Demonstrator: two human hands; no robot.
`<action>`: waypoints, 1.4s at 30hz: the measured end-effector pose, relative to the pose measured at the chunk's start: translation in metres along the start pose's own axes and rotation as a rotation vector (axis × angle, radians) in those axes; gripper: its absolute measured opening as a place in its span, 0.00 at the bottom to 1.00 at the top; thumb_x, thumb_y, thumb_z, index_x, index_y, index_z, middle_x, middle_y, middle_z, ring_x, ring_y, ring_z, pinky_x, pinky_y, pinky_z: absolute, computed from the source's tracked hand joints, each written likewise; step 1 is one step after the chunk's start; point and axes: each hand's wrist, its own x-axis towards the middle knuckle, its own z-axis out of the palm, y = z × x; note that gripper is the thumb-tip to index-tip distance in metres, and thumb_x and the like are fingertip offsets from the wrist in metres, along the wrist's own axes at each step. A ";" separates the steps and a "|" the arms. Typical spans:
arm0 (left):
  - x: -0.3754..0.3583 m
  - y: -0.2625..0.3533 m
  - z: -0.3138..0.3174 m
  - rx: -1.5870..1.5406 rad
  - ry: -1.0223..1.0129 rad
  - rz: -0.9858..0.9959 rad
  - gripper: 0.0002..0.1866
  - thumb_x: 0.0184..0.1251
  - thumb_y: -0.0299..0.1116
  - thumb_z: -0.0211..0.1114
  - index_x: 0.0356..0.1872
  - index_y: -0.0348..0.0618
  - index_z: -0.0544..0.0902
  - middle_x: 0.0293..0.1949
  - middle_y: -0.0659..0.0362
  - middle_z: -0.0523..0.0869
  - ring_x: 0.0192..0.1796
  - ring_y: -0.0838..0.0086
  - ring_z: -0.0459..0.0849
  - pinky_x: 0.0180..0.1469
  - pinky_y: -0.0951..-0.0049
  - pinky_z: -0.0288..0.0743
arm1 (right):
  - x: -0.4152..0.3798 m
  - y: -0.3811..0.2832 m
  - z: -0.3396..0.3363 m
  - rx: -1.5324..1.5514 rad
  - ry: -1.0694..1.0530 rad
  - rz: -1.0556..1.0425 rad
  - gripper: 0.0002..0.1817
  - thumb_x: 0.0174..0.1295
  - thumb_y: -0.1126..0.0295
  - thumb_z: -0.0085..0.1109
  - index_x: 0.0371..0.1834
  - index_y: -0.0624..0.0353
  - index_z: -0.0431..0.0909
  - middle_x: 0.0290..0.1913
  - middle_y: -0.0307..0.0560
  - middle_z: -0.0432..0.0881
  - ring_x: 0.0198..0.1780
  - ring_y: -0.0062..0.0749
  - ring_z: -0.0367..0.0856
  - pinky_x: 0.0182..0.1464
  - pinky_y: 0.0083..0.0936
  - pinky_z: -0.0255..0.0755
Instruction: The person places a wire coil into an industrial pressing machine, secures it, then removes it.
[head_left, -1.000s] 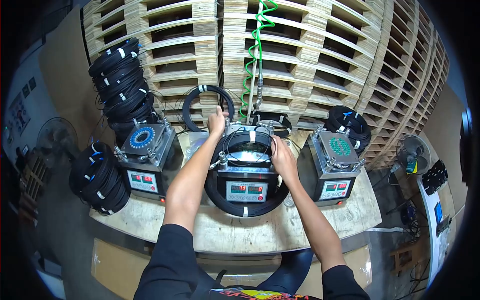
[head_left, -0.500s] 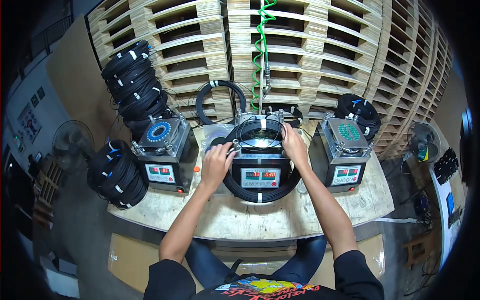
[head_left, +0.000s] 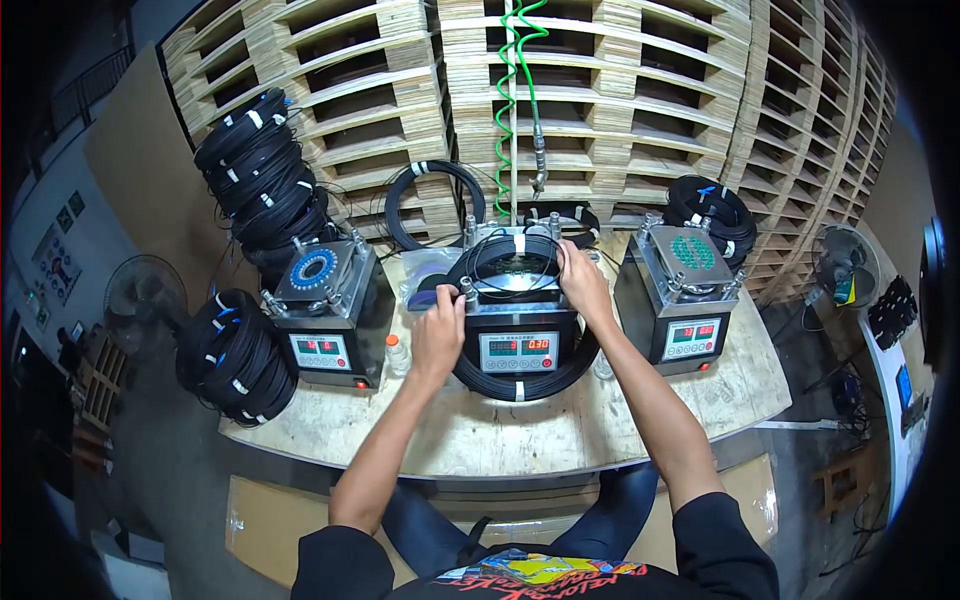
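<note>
A coil of black cable with white tape bands hangs around the middle machine, its lower loop passing below the lit display panel. My right hand is closed at the upper right of the coil, its fingertips against the cable. At the machine's left front corner, my left hand is closed in a pinch beside the metal corner post; whatever sits between those fingers is too small to make out. Thin loose cable strands cross the machine's metal top.
Similar machines stand left and right, one with a ring of blue-edged pieces, one with green pieces on top. Stacked cable coils rise at left. An orange-capped bottle is on the wooden table. A green air hose hangs behind.
My left hand has turned more upright and its fingers have drawn slightly left of the corner post. My right hand stays at the coil. The left number on the middle display has changed.
</note>
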 end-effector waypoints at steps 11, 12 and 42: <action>-0.009 0.007 0.022 -0.488 -0.037 -0.146 0.16 0.68 0.36 0.68 0.44 0.36 0.73 0.31 0.48 0.81 0.33 0.56 0.82 0.38 0.58 0.73 | 0.003 0.015 0.013 0.073 0.109 -0.082 0.17 0.77 0.57 0.43 0.54 0.55 0.77 0.40 0.63 0.83 0.44 0.63 0.82 0.46 0.53 0.74; -0.004 -0.002 0.019 -0.399 -0.002 -0.145 0.18 0.65 0.37 0.71 0.45 0.37 0.73 0.34 0.49 0.79 0.39 0.57 0.81 0.43 0.59 0.73 | 0.002 0.015 0.011 0.116 0.100 -0.065 0.18 0.77 0.56 0.44 0.55 0.56 0.77 0.41 0.63 0.83 0.45 0.62 0.82 0.47 0.52 0.74; 0.028 -0.040 0.042 -0.493 0.054 -0.068 0.51 0.51 0.67 0.74 0.70 0.41 0.71 0.51 0.43 0.82 0.56 0.51 0.83 0.59 0.58 0.74 | -0.069 0.015 -0.010 0.352 0.332 0.009 0.19 0.62 0.74 0.65 0.54 0.61 0.71 0.32 0.38 0.67 0.29 0.22 0.65 0.31 0.22 0.63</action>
